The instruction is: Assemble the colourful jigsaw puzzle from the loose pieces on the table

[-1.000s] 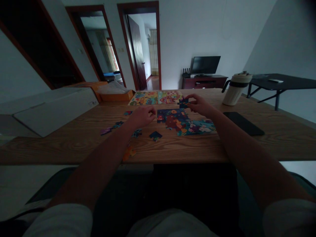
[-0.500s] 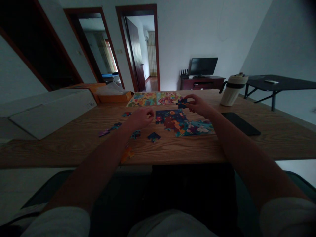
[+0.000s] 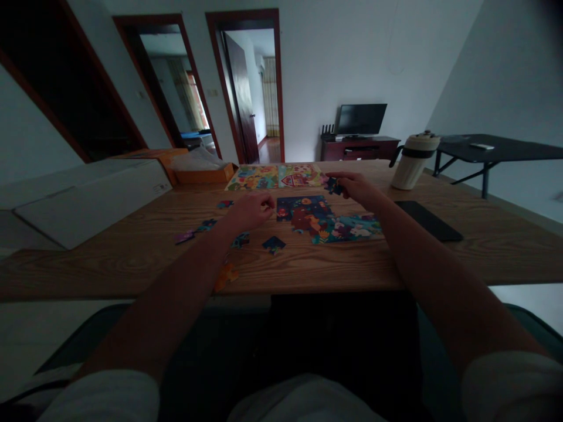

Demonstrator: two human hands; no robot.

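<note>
My right hand (image 3: 355, 189) pinches a dark blue jigsaw puzzle piece (image 3: 332, 186) above the back right of the joined puzzle. The partly joined puzzle (image 3: 325, 220), with animals and plants on dark blue and teal, lies on the wooden table (image 3: 308, 266). At its left edge my left hand (image 3: 255, 208) rests with its fingers curled closed, and nothing shows in them. A loose dark blue piece (image 3: 274, 244) lies in front of that hand. More loose pieces lie left of it, among them an orange piece (image 3: 226, 275) near the front edge and a purple piece (image 3: 185, 237).
Behind the puzzle lies a bright picture sheet (image 3: 259, 177). A white box (image 3: 92, 199) and an orange tray (image 3: 204, 174) with clear plastic stand at the left. To the right are a white tumbler (image 3: 414, 161) and a flat black object (image 3: 428, 220).
My right hand has shifted slightly right with the puzzle piece, which is now turned and more covered by the fingers. My left hand has hardly moved.
</note>
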